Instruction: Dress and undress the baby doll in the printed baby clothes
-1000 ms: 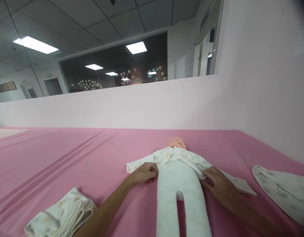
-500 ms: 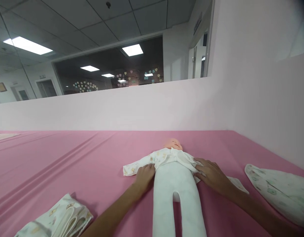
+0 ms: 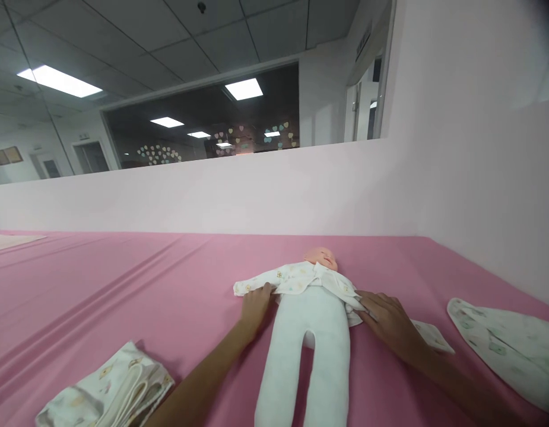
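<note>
A baby doll (image 3: 310,338) with a white cloth body lies on its back, head away from me. A white printed baby shirt (image 3: 296,274) covers its upper chest, with one sleeve stretched out to the left. My left hand (image 3: 256,305) is closed on the shirt's lower edge beneath that sleeve. On the other side, my right hand (image 3: 385,317) pinches the shirt's side edge by the doll's hip; its fingertips are partly covered by cloth. Part of the right sleeve (image 3: 433,337) shows beyond my right wrist, flat on the pink sheet.
A folded printed cloth (image 3: 109,385) lies at the front left of the pink sheet (image 3: 136,296). At the right is another printed cloth bundle (image 3: 510,350). A pale wall (image 3: 256,196) with a large glass pane above borders the far side.
The doll's legs have swung to the left, so its body now lies slanted. My left hand and the left sleeve have moved up, away from me. The view has shifted slightly.
</note>
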Demonstrator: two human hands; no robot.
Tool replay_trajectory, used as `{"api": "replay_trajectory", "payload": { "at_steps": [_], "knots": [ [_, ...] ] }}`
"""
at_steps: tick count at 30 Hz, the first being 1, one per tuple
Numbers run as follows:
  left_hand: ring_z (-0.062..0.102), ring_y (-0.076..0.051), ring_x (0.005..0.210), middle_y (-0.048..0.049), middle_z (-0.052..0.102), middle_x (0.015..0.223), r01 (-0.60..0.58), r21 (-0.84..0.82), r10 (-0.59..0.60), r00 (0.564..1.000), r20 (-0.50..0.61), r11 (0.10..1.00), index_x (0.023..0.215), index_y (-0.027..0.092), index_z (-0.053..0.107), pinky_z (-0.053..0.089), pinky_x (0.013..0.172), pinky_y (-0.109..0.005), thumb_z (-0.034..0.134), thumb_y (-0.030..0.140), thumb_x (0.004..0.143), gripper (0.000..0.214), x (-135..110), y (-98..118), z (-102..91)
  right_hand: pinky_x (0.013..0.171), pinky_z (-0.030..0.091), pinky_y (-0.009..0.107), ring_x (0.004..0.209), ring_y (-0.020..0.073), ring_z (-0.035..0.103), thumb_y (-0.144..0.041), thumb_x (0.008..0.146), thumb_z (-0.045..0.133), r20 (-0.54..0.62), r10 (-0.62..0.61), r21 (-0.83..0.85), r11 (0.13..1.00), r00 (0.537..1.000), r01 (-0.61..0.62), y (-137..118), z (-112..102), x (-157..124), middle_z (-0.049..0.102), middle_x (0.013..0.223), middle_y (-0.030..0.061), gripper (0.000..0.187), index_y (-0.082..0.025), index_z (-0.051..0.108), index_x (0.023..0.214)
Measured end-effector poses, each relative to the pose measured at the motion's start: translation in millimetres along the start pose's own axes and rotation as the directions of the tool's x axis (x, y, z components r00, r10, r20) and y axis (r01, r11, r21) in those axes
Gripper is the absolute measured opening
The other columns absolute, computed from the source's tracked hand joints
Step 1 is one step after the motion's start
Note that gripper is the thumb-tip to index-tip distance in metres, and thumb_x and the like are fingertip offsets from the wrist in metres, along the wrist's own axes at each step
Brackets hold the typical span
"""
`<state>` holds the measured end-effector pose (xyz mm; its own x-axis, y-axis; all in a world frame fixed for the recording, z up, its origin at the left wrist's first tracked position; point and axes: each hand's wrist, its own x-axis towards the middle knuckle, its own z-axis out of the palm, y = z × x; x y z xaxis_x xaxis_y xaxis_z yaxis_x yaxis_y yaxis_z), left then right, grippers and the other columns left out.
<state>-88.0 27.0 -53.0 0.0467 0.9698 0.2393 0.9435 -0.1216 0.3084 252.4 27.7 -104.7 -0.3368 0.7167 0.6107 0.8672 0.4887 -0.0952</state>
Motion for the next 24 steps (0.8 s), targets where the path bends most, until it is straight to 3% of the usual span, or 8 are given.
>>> {"api": "replay_trajectory", "payload": {
  "at_steps": [4,8,12,14,17,20,24],
  "knots": [
    [0.056,-0.016,0.067,-0.0045,0.062,0.074,0.034,-0.281,-0.029,0.999,0.022,0.959,0.068,0.018,0.048,0.037,0.058,-0.026,0.034,0.036,0.091,0.033,-0.4,4.4,-6.4,0.081,0.041,0.037,0.095,0.0226,0.060,-0.041,0.093,0.041,-0.022,-0.007,-0.054,0.999,1.000,0.005,-1.1,1.9,-2.2,0.065,0.120,0.0040,0.030,-0.026,0.065,0.105],
    [0.057,-0.014,0.062,-0.0048,0.064,0.078,0.043,-0.541,-0.015,0.998,0.057,0.840,0.080,0.016,0.053,0.041,0.054,-0.025,0.024,0.052,0.093,0.048,-1.3,22.2,-11.8,0.082,0.040,0.040,0.098,0.0243,0.057,-0.041,0.094,0.041,-0.020,-0.012,-0.105,0.994,1.000,0.010,-6.0,1.0,-5.6,0.061,0.126,0.0039,0.031,-0.027,0.065,0.107],
    [0.059,-0.018,0.087,-0.0070,0.065,0.097,-0.034,-0.717,-0.013,0.998,-0.060,0.697,0.108,0.015,0.058,0.045,0.078,-0.030,0.042,0.053,0.088,0.046,-2.6,39.7,-13.4,0.085,0.039,0.042,0.103,0.0252,0.055,-0.039,0.095,0.039,-0.003,-0.037,-0.144,0.989,0.999,0.036,-13.3,-4.6,-8.7,0.057,0.131,0.0051,0.030,-0.026,0.064,0.108],
    [0.057,-0.019,0.099,-0.0085,0.063,0.109,-0.059,-0.735,-0.009,0.996,-0.088,0.675,0.122,0.015,0.053,0.042,0.088,-0.031,0.046,0.050,0.088,0.049,-6.2,43.6,-16.3,0.086,0.039,0.043,0.105,0.0256,0.054,-0.037,0.095,0.038,0.015,-0.045,-0.152,0.987,0.999,0.046,-16.9,-9.1,-9.2,0.056,0.133,0.0062,0.030,-0.025,0.063,0.107],
    [0.056,-0.020,0.099,-0.0085,0.063,0.108,-0.078,-0.623,0.029,0.996,-0.089,0.779,0.111,0.016,0.059,0.042,0.087,-0.032,0.041,0.045,0.091,0.040,-22.1,46.2,-29.4,0.087,0.040,0.044,0.108,0.0259,0.053,-0.036,0.095,0.037,0.049,-0.041,-0.146,0.988,0.998,0.048,-21.0,-16.1,-9.5,0.053,0.135,0.0072,0.030,-0.025,0.064,0.103],
    [0.057,-0.020,0.083,-0.0043,0.065,0.088,-0.115,-0.368,0.110,0.993,-0.036,0.923,0.087,0.020,0.062,0.043,0.074,-0.032,0.031,0.041,0.094,0.038,-57.0,49.5,-53.5,0.091,0.040,0.044,0.115,0.0262,0.051,-0.035,0.094,0.039,0.064,-0.051,-0.135,0.989,0.997,0.059,-24.2,-21.9,-11.4,0.049,0.140,0.0087,0.028,-0.024,0.063,0.102],
    [0.059,-0.020,0.096,-0.0015,0.065,0.107,-0.117,-0.116,0.118,0.993,-0.002,0.986,0.106,0.027,0.060,0.044,0.081,-0.033,0.031,0.038,0.095,0.033,-122.6,36.6,-85.3,0.095,0.039,0.046,0.125,0.0287,0.045,-0.031,0.093,0.039,0.062,-0.061,-0.206,0.976,0.996,0.073,-32.7,-26.8,-18.3,0.044,0.144,0.0104,0.029,-0.024,0.062,0.111]
  ]
}}
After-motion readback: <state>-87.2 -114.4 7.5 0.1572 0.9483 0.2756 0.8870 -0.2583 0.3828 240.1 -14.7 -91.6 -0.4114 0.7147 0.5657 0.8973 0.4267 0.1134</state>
